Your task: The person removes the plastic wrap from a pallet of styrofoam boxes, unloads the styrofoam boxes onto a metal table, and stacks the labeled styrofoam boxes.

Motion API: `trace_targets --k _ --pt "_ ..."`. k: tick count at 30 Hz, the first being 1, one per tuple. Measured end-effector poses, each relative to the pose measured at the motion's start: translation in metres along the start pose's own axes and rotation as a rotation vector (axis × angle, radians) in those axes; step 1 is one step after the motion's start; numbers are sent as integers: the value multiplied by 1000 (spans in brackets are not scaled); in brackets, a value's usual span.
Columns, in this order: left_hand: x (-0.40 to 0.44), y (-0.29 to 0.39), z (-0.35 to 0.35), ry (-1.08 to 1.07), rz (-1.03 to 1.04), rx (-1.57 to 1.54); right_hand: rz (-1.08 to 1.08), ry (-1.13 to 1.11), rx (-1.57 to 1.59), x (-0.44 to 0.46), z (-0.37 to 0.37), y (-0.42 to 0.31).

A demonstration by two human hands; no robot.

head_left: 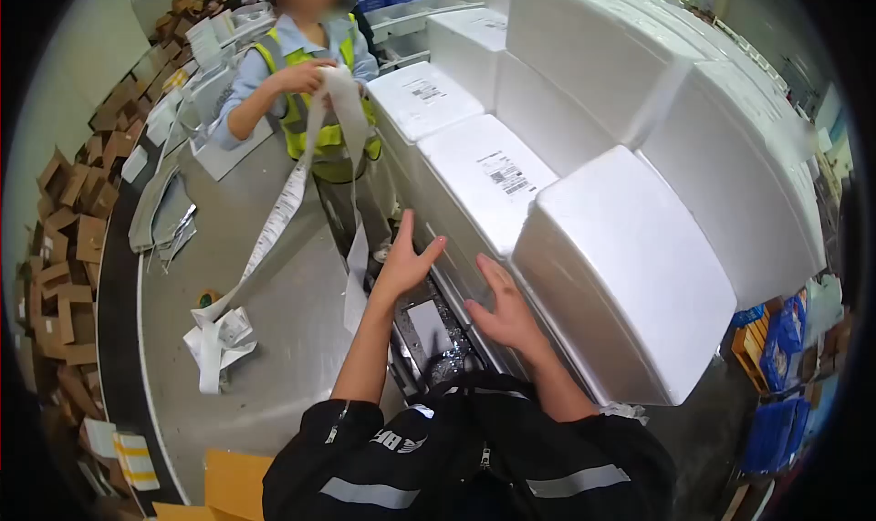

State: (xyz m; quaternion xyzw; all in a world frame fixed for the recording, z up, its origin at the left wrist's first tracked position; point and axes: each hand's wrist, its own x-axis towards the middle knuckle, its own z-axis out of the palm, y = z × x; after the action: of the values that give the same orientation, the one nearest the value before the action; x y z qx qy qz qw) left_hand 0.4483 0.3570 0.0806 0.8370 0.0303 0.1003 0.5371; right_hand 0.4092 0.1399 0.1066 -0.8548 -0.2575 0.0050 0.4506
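My left hand is raised near the middle, fingers apart and nothing in it. To its right, my right hand is also open and empty, beside the side of a white foam box. Another white foam box with a printed label lies just beyond my hands, and a similar labelled box is behind it. Below and between my hands there is a white rectangular item on a dark, shiny surface.
Across from me a person in a yellow vest holds a long paper strip that trails onto the metal table. Large foam boxes are stacked at the right. Cardboard boxes line the left; an orange-yellow carton is at bottom.
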Motion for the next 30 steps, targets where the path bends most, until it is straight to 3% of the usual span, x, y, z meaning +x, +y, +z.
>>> trace_targets --k 3,5,7,9,11,14,17,18,20,21,23,25,26,28,29,30 --pt "30 7 20 -96 100 106 10 37 -20 0 -8 9" --pt "60 -6 45 -149 47 34 -31 87 -85 -5 -5 16" --pt "99 -29 78 29 -28 -142 1 75 -125 -9 0 10" --pt "147 -39 100 218 -380 -300 -16 77 -244 -2 0 0" --pt "194 -48 96 392 -384 -157 -38 63 -291 5 2 -10" --pt "247 -61 67 402 -363 -163 -67 10 -383 27 11 -18" --pt "243 -63 59 462 -524 -288 -91 209 -625 97 36 -13" --pt "243 -78 61 445 -397 -391 -75 301 -662 133 45 -5" --pt "260 -89 64 387 -94 -621 182 314 -588 204 35 -3" --pt "258 -86 65 361 -91 -617 290 379 -626 232 29 12" --pt "249 -61 55 439 -268 -501 411 468 -661 270 23 47" --pt "243 -72 65 465 -381 -478 573 689 -1048 273 17 83" --pt "249 -84 67 400 -384 -923 554 691 -1085 274 7 86" --pt "265 -107 54 248 -302 -1784 714 529 -915 284 -7 70" --pt "248 -105 46 284 -314 -1787 814 409 -815 278 -6 77" --pt "230 -104 39 331 -264 -1354 763 326 -870 270 -7 84"
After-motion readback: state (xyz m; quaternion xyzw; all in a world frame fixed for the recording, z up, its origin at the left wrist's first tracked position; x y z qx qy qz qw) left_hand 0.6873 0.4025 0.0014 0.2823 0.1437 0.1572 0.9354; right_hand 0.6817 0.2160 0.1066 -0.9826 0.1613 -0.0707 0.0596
